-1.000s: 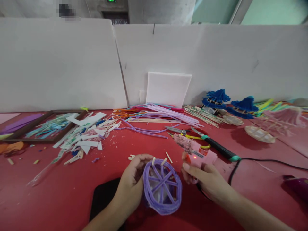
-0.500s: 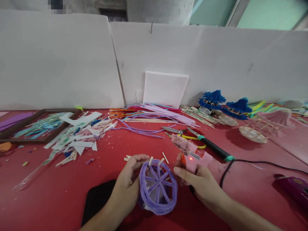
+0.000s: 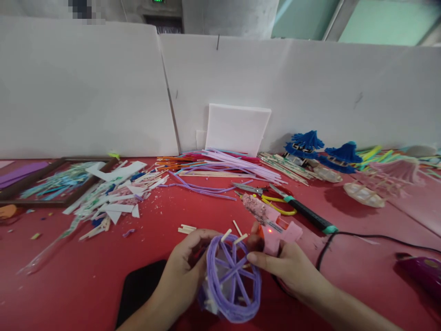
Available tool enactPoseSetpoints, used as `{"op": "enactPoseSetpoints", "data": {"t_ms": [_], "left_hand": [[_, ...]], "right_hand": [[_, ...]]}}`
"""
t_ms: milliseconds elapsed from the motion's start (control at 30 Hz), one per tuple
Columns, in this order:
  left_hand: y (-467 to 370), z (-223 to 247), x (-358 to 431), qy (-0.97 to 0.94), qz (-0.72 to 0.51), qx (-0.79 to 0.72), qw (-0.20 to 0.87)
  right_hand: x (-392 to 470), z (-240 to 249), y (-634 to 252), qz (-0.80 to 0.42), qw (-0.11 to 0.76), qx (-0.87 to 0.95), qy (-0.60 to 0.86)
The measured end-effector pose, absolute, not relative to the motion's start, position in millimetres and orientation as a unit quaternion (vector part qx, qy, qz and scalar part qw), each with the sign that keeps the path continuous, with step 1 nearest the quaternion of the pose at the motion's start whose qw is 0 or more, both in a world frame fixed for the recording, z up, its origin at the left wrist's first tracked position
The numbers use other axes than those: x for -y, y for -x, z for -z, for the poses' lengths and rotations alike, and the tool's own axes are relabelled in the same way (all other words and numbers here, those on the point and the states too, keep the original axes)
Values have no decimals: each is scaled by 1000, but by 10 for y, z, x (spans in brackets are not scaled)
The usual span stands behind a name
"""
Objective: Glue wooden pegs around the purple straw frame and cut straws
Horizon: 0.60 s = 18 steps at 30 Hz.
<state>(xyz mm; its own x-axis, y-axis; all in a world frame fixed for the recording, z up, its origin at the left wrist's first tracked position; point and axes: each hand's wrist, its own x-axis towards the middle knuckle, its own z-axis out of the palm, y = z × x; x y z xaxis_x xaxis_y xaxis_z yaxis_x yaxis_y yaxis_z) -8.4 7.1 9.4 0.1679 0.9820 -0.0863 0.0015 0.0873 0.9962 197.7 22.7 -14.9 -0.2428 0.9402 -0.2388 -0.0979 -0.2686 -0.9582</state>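
Note:
My left hand (image 3: 188, 264) grips the left side of a round purple pipe-cleaner frame (image 3: 232, 280) with spokes like a wheel. Two short pale sticks (image 3: 226, 236) stand up from its top rim, and a whitish body shows behind the spokes. In my right hand (image 3: 280, 264) is a pink hot glue gun (image 3: 272, 234) with a glowing red light, its crusted nozzle pointing up and left. The thumb of that hand comes close to the frame's right rim; whether it touches I cannot tell. Several loose short sticks (image 3: 187, 229) lie just beyond the frame.
Yellow-handled scissors (image 3: 280, 204) and a black-green tool (image 3: 306, 214) lie beyond the glue gun, a black cable (image 3: 382, 236) to the right. Pipe cleaners (image 3: 237, 165) are heaped behind, paper scraps (image 3: 120, 207) at left. Blue-roofed models (image 3: 305, 142) stand far right; a black flat object (image 3: 139, 287) lies near my left arm.
The purple frame has moved slightly right and toward me and tilted, with my left hand following. My right hand and the glue gun have shifted slightly, the thumb now nearer the frame.

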Motion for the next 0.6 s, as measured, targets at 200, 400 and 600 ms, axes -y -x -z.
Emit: {"op": "enactPoseSetpoints", "data": {"t_ms": [200, 400, 600], "left_hand": [[107, -63, -70, -513, -422, -454, 593], [225, 61, 1, -508, -427, -355, 659], [141, 123, 71, -581, -353, -409, 609]], "right_hand": [[-225, 131, -1969, -672, 406, 424, 452], [-247, 95, -1889, -667, 489, 347, 442], [-215, 87, -1870, -678, 492, 336, 430]]}}
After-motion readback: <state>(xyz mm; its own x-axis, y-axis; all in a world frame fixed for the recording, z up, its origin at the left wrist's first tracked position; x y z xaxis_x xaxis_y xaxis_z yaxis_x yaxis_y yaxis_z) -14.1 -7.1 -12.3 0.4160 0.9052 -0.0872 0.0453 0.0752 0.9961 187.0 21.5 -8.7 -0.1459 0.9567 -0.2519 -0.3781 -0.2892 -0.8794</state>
